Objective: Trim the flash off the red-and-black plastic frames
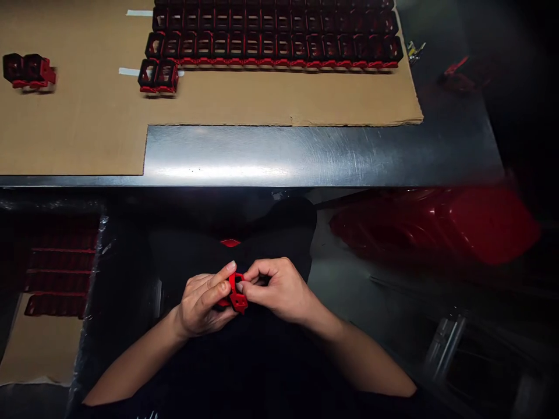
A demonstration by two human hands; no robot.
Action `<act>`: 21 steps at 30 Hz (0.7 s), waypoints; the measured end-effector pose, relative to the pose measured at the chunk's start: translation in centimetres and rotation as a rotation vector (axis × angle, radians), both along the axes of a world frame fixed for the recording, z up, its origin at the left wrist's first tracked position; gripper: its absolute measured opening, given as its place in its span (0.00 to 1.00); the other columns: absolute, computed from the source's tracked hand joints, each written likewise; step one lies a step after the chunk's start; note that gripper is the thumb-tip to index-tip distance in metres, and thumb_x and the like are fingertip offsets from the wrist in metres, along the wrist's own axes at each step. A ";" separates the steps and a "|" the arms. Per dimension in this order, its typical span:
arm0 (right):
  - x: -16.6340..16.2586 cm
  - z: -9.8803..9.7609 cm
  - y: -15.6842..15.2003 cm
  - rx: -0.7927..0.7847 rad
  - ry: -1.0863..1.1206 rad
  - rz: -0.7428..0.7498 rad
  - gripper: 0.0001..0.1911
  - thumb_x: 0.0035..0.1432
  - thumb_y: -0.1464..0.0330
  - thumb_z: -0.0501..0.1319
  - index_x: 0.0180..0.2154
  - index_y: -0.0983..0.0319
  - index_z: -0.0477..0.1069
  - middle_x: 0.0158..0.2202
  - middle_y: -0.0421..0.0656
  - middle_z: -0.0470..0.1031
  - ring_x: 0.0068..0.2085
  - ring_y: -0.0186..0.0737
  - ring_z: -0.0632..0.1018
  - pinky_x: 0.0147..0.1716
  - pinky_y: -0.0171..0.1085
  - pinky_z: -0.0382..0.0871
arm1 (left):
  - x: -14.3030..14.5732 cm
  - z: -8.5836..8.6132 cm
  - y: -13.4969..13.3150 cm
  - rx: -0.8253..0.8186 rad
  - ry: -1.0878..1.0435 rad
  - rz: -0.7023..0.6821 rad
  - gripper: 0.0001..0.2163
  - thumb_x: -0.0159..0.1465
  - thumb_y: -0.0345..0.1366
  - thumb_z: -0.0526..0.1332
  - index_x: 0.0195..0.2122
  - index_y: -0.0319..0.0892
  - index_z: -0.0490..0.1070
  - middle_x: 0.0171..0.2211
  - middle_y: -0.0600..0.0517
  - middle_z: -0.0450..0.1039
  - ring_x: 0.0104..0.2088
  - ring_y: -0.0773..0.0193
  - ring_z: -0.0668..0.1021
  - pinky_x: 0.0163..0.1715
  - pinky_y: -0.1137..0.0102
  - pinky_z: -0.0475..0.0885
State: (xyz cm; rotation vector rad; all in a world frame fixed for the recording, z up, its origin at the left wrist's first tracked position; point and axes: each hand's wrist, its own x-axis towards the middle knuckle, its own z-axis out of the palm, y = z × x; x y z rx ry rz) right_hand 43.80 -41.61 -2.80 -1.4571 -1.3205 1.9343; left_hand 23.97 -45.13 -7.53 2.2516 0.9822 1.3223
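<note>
Close to my body, below the table edge, my left hand (pixel 205 302) is closed around a small red plastic part (pixel 238 300). Its fingers and thumb press on the left side of the part, which has an opening and small holes. My right hand (pixel 277 288) pinches the part's right edge between thumb and forefinger; whether a smaller piece sits between those fingertips is hidden. A red diamond-shaped patch (pixel 230 242) shows on the dark area just beyond my hands.
Rows of black-and-red square parts (pixel 275 46) stand on cardboard (pixel 279 99) over a metal table (pixel 305 154). Two more (pixel 29 71) sit at the far left. A plastic-lined box (pixel 48 343) with similar parts is at lower left. Red sheeting (pixel 437 224) lies at right.
</note>
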 end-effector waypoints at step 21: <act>0.4 -2.0 -0.3 -0.225 0.375 -0.034 0.20 0.59 0.52 0.67 0.31 0.64 0.79 0.29 0.42 0.81 0.31 0.35 0.80 0.34 0.34 0.74 | 0.6 -0.5 -0.9 -0.632 -0.563 -0.117 0.36 0.56 0.34 0.74 0.63 0.48 0.59 0.63 0.37 0.68 0.44 0.60 0.83 0.38 0.70 0.82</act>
